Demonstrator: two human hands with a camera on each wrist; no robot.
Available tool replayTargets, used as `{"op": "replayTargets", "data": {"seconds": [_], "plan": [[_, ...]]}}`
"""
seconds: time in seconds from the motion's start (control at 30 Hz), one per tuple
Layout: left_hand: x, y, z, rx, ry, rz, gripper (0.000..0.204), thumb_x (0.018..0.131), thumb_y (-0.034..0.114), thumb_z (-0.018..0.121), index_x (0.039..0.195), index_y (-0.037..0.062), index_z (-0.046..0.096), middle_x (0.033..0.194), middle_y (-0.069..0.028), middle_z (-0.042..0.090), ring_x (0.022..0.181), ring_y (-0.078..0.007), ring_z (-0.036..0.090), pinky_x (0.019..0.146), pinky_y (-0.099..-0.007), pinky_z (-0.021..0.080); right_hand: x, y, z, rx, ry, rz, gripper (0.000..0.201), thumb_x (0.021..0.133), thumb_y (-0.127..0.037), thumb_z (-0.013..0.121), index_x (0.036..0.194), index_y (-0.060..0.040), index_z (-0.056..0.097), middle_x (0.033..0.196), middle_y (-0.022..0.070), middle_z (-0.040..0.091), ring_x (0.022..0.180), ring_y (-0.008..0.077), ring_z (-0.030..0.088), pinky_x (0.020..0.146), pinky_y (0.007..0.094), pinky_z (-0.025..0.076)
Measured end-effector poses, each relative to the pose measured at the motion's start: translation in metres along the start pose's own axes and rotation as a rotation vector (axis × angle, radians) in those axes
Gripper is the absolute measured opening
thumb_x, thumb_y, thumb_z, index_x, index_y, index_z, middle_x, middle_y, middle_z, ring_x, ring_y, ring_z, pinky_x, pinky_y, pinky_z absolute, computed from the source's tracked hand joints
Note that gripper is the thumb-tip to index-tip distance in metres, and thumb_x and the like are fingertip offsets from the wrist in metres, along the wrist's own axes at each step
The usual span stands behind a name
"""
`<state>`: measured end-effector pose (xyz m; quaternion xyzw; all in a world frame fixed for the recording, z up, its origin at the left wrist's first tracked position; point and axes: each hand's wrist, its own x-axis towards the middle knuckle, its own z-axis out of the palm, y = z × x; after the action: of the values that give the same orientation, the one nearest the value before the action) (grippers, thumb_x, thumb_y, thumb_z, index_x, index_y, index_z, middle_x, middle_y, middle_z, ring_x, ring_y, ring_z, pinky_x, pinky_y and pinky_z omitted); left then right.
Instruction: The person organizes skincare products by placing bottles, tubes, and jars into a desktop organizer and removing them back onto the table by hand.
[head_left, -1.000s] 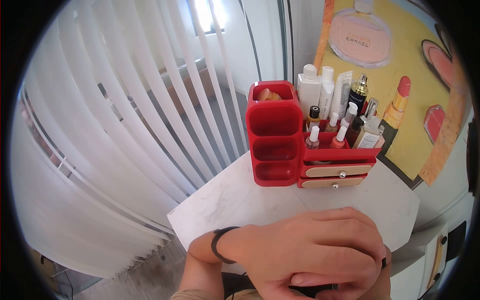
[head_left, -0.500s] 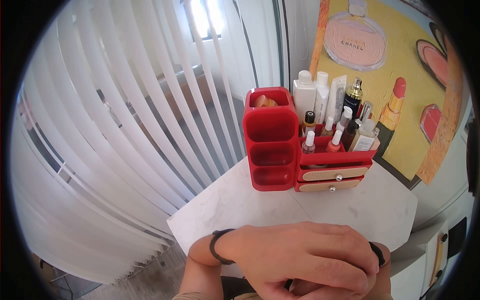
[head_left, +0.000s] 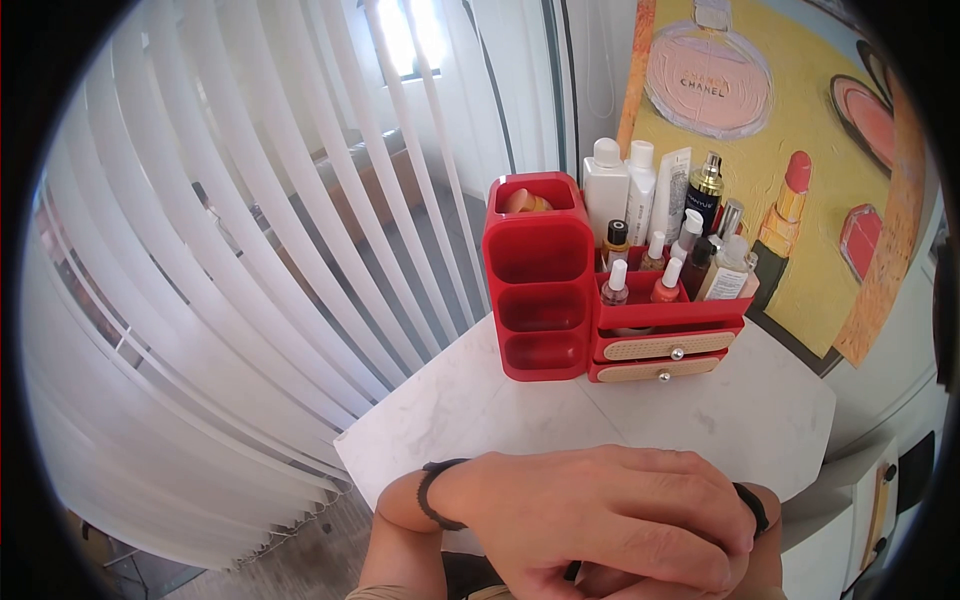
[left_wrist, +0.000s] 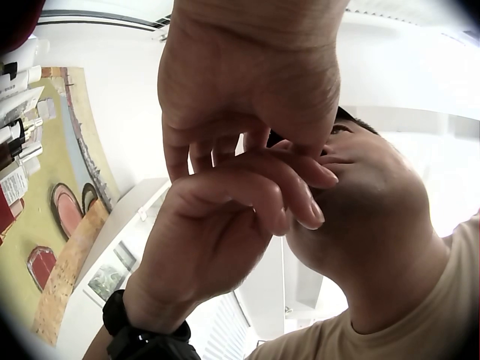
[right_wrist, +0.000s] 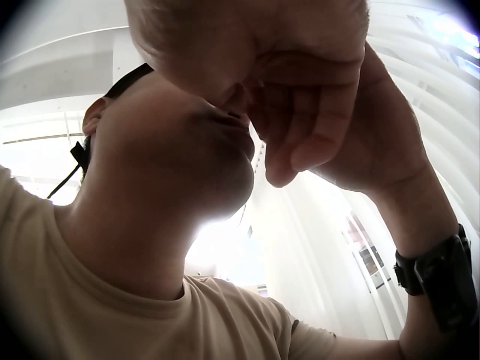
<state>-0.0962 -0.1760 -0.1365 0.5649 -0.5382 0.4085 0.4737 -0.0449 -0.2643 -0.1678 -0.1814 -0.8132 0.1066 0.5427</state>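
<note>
Red organizer [head_left: 540, 280] is sitting near the back of the white table [head_left: 480, 400], well apart from the hands. Compared with a second ago, I am seeing the left hand [head_left: 600, 520] lying lower and flatter over the right hand [left_wrist: 217, 232], whose curled fingers are holding nothing. Behind the bottles [head_left: 660, 230], a painting [head_left: 720, 90] is reading "CHANEL".

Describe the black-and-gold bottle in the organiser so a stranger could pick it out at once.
Start at the red organiser on the white table, in front of the yellow cosmetics painting. Look at the back row of its right section, beside the white tube. The black-and-gold bottle is the only dark one with a gold cap; its neighbours are white or clear.
</note>
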Motion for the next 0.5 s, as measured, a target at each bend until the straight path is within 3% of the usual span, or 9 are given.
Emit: {"op": "replayTargets", "data": {"seconds": [0.17, 0.27, 0.33, 0.47, 0.5], "plan": [[-0.003, -0.001, 0.003, -0.020, 0.032, -0.005, 0.050, 0.101, 0.037, 0.062, 0.123, -0.0071, 0.067, 0.121, -0.0247, 0.066, 0.101, -0.0393, 0.068, 0.084, -0.0443, 0.056, 0.000, 0.001, 0.004, 0.096, 0.011, -0.002, 0.027, 0.098, -0.019, 0.068, 0.121, -0.0051, 0.064, 0.106, 0.0077, 0.065, 0.095, 0.0233, 0.066, 0.079, 0.0307, 0.051], [0.001, 0.008, -0.004, 0.025, -0.049, 0.031, 0.044, 0.100, 0.031, 0.064, 0.124, -0.0058, 0.066, 0.122, -0.0237, 0.066, 0.101, -0.0383, 0.068, 0.083, -0.0435, 0.056, 0.000, 0.002, 0.006, 0.155, 0.019, -0.004, 0.027, 0.098, -0.019, 0.069, 0.121, -0.0049, 0.064, 0.106, 0.0077, 0.065, 0.096, 0.0232, 0.066, 0.079, 0.0307, 0.051], [0.013, 0.038, -0.008, -0.033, -0.115, -0.386, 0.040, 0.095, 0.027, 0.064, 0.126, 0.0017, 0.061, 0.128, -0.0194, 0.059, 0.117, -0.0420, 0.058, 0.101, -0.0498, 0.048, 0.000, 0.002, 0.007, 0.193, 0.024, -0.005, 0.027, 0.098, -0.018, 0.069, 0.120, -0.0048, 0.064, 0.106, 0.0078, 0.065, 0.097, 0.0232, 0.066, 0.080, 0.0308, 0.051], [0.006, 0.028, -0.007, -0.054, -0.149, -0.385, 0.045, 0.094, 0.026, 0.065, 0.131, 0.0023, 0.058, 0.133, -0.0196, 0.055, 0.121, -0.0413, 0.055, 0.104, -0.0502, 0.046, 0.000, 0.003, 0.010, 0.270, 0.032, -0.007, 0.026, 0.098, -0.018, 0.069, 0.120, -0.0046, 0.064, 0.106, 0.0079, 0.065, 0.098, 0.0231, 0.065, 0.080, 0.0309, 0.050], [-0.001, 0.010, 0.001, -0.019, -0.063, -0.192, 0.041, 0.096, 0.024, 0.065, 0.128, -0.0010, 0.062, 0.128, -0.0209, 0.060, 0.111, -0.0391, 0.062, 0.093, -0.0462, 0.051, 0.000, 0.001, 0.010, 0.290, 0.034, -0.008, 0.026, 0.098, -0.018, 0.069, 0.119, -0.0045, 0.064, 0.107, 0.0079, 0.065, 0.098, 0.0231, 0.065, 0.080, 0.0309, 0.050]]}}
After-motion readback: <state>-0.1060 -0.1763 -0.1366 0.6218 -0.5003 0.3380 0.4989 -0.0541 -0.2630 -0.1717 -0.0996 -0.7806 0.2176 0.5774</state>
